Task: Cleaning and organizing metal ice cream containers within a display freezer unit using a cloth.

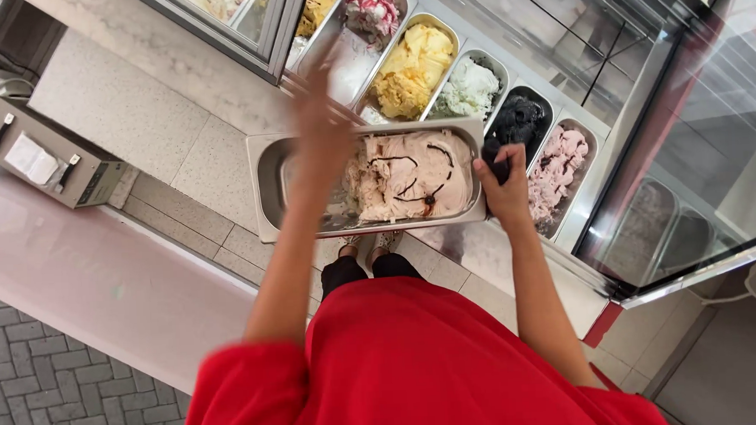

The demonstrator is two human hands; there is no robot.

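A steel pan (266,188) is held over the tiled floor, half filled with beige-pink ice cream (410,177) streaked with dark sauce. My right hand (506,194) is closed around a dark handle (495,161) at the pan's right rim; I cannot tell what the handle belongs to. My left hand (318,113) is blurred, raised over the bare left half of the pan with its fingers apart and nothing visible in it. My red shirt fills the bottom of the view, and my feet show below the pan.
Just beyond the pan, a display freezer holds tubs of yellow (414,66), pale green (472,88), black (518,117), pink (562,158) and white-and-red (371,9) ice cream. Its glass cover (698,156) stands at the right. A pale counter (92,276) with a grey device (44,155) lies left.
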